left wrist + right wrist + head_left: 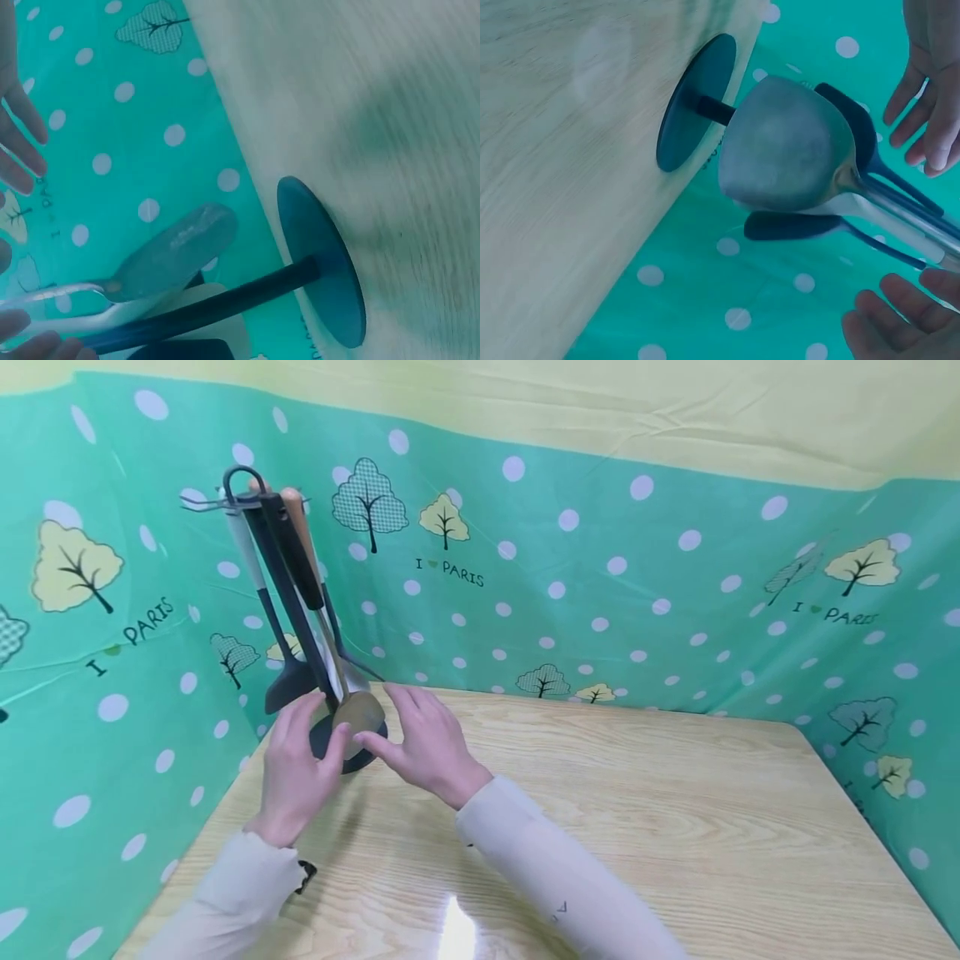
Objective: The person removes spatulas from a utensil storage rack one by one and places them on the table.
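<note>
A black utensil rack (pixel 288 585) with a round base (pixel 694 109) and a hooked top stands at the far left of the table. Several utensils hang from it. A metal turner (pixel 787 150) with a broad blade faces the person, and a black-headed utensil (pixel 291 683) with a pale handle hangs at its left. My left hand (pixel 296 768) is at the rack's left and my right hand (pixel 431 743) at its right. Both have spread fingers and hold nothing. Whether any fingertip touches the utensils, I cannot tell.
The wood-grain table (pixel 637 810) extends to the right of the rack. A green dotted cloth (pixel 600 577) with tree prints hangs along the back and both sides, close behind the utensils. Bright light reflects off the tabletop near the front.
</note>
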Tool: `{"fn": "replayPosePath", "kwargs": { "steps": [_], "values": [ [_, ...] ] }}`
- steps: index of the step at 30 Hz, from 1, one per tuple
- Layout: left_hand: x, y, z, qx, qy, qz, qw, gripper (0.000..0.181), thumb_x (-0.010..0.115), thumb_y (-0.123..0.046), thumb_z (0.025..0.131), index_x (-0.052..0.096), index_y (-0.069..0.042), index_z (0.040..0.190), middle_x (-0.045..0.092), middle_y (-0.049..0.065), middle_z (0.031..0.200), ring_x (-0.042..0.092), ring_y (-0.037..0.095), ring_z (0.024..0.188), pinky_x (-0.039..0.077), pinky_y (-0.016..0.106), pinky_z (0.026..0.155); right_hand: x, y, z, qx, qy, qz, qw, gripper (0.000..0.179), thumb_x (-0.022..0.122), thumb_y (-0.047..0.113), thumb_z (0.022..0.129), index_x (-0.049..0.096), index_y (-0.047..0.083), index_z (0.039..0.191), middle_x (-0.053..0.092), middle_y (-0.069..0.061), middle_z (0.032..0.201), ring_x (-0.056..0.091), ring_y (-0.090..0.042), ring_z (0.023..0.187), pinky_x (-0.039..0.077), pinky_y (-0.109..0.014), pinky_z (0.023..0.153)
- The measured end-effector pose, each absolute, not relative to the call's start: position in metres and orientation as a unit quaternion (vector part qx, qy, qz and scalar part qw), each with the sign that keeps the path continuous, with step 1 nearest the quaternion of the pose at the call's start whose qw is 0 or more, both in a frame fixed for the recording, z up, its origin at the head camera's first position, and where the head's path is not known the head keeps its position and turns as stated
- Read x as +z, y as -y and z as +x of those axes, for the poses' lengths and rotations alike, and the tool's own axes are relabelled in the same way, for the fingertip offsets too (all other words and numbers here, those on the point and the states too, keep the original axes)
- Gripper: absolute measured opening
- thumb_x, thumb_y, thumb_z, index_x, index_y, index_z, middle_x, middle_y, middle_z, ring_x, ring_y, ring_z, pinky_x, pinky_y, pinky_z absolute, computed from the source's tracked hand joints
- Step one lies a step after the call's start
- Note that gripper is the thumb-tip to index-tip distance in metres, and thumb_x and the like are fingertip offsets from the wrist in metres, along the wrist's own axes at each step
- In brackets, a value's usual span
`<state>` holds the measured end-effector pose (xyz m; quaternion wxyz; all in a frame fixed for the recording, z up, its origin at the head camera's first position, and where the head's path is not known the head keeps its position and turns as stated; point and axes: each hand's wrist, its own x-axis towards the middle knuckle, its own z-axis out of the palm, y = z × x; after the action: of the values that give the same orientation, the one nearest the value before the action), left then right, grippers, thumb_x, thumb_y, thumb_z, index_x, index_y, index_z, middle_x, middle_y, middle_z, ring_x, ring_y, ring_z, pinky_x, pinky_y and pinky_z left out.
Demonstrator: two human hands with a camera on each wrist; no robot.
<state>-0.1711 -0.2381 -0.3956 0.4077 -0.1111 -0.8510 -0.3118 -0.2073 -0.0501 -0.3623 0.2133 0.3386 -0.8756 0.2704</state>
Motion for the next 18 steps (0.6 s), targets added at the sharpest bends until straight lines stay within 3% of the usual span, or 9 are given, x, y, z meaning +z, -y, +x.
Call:
{"fn": "replayPosePath", "kwargs": {
  "steps": [6, 12, 18],
  "values": [
    [-0.396, 0.246, -0.18, -0.329, 0.847, -0.087, 0.408, 0.043, 0.067, -0.01, 0.088, 0.053, 0.008, 0.124, 0.052, 0.025, 0.125, 0.053, 0.038, 0.105, 0.046, 0.052, 0.085, -0.361, 0.061, -0.212, 0.369, 0.863, 0.317, 0.137, 0.061, 0.06, 0.044, 0.092, 0.044, 0.008, 0.139, 0.052, -0.006, 0.134, 0.049, -0.017, 0.123, 0.043, -0.03, 0.1],
    [-0.4, 0.253, -0.191, -0.355, 0.835, -0.068, 0.415, 0.037, 0.066, -0.004, 0.088, 0.055, 0.01, 0.12, 0.056, 0.026, 0.116, 0.056, 0.038, 0.1, 0.048, 0.049, 0.084, -0.364, 0.069, -0.221, 0.414, 0.843, 0.315, 0.141, 0.048, 0.061, 0.035, 0.094, 0.051, 0.008, 0.133, 0.058, -0.006, 0.122, 0.055, -0.016, 0.11, 0.047, -0.025, 0.091],
    [-0.402, 0.258, -0.199, -0.4, 0.836, -0.033, 0.375, 0.034, 0.061, -0.006, 0.092, 0.053, 0.009, 0.122, 0.055, 0.025, 0.116, 0.057, 0.037, 0.104, 0.05, 0.048, 0.088, -0.365, 0.08, -0.229, 0.434, 0.833, 0.311, 0.143, 0.043, 0.062, 0.029, 0.094, 0.055, 0.006, 0.129, 0.06, -0.008, 0.116, 0.057, -0.019, 0.104, 0.047, -0.021, 0.087]
  ]
}}
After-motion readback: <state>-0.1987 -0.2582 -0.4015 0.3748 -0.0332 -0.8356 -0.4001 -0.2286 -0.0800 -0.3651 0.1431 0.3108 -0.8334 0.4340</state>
